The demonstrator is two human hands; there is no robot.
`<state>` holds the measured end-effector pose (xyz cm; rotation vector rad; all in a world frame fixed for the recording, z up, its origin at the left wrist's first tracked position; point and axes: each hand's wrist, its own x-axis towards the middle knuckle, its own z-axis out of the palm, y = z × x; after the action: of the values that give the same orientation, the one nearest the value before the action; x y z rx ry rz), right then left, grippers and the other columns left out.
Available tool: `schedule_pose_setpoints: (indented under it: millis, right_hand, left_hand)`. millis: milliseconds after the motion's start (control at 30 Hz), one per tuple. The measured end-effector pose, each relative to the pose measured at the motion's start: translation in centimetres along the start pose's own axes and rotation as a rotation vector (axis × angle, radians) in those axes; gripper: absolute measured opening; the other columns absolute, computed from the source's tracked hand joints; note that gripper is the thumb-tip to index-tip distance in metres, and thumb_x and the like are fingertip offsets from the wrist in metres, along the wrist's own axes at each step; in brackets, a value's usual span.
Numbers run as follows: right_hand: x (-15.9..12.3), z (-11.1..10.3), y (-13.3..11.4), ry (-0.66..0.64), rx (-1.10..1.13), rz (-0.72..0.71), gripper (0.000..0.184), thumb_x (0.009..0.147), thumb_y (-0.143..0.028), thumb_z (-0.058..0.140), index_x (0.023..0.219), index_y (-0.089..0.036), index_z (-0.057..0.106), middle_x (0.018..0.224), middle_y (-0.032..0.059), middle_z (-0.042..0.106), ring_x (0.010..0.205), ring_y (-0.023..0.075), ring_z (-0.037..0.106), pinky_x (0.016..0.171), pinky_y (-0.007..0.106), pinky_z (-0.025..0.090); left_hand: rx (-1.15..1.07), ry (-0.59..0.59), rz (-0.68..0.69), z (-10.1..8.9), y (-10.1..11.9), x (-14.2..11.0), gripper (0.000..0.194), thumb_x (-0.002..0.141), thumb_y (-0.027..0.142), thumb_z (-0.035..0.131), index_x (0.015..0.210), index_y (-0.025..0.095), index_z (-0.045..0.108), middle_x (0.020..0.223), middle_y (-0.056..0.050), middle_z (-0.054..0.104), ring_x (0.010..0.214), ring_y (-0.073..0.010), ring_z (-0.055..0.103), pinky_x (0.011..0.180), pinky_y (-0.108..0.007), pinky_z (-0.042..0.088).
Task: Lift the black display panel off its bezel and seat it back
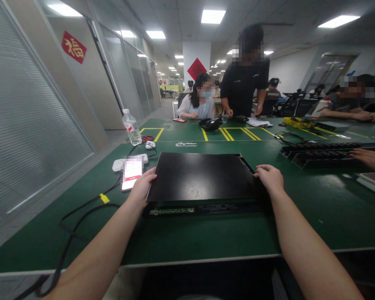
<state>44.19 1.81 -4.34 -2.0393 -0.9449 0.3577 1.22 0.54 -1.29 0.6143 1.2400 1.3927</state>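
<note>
While the left hand (141,186) grips one side of the black panel (196,177), the right hand (271,179) pinches its opposite edge, its surface spanning between them.

Bare forearms (306,233) stretched forward, well apart, left grip (141,186) and right grip (271,180) facing inward, fingers (262,167) curled

At the centre of the frame, a flat black panel (196,175) is held at its left and right edges by the left hand (143,183) and the right hand (271,179), above a green circuit strip (171,211). At centre left, a lit phone (133,175) and a clear bottle (131,128) are seen on the green table (206,241).
</note>
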Motion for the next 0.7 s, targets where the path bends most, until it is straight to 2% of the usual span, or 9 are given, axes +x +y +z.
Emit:
schedule_pose_setpoints:
  millis: [167, 500, 700]
  right_hand:
    - [0.29, 0.19, 0.40, 0.015, 0.011, -0.028, 0.031, 0.073, -0.028, 0.061, 0.097, -0.023, 0.080, 0.072, 0.0048, 0.076, 0.081, 0.0279, 0.072, 0.070, 0.034, 0.046]
    - [0.26, 0.13, 0.28, 0.009, -0.039, -0.029, 0.031, 0.075, -0.030, 0.061, 0.098, -0.023, 0.080, 0.074, 0.0056, 0.077, 0.084, 0.0275, 0.071, 0.071, 0.034, 0.045]
    - [0.21, 0.15, 0.28, 0.012, -0.033, -0.026, 0.031, 0.075, -0.028, 0.061, 0.098, -0.023, 0.080, 0.075, 0.0051, 0.078, 0.081, 0.0272, 0.071, 0.070, 0.034, 0.045]
  left_hand:
    - [-0.002, -0.010, 0.018, -0.34, -0.31, 0.49, 0.068, 0.076, -0.001, 0.058, 0.142, 0.011, 0.069, 0.102, -0.012, 0.084, 0.083, -0.0269, 0.082, 0.068, -0.032, 0.066]
    - [0.012, -0.015, -0.003, -0.29, -0.20, 0.47, 0.064, 0.077, 0.000, 0.057, 0.139, 0.010, 0.070, 0.103, -0.011, 0.084, 0.078, -0.0239, 0.081, 0.065, -0.029, 0.064]
    - [0.014, -0.012, 0.000, -0.29, -0.13, 0.34, 0.064, 0.078, -0.002, 0.056, 0.140, 0.008, 0.068, 0.097, -0.011, 0.084, 0.075, -0.0225, 0.080, 0.061, -0.027, 0.062]
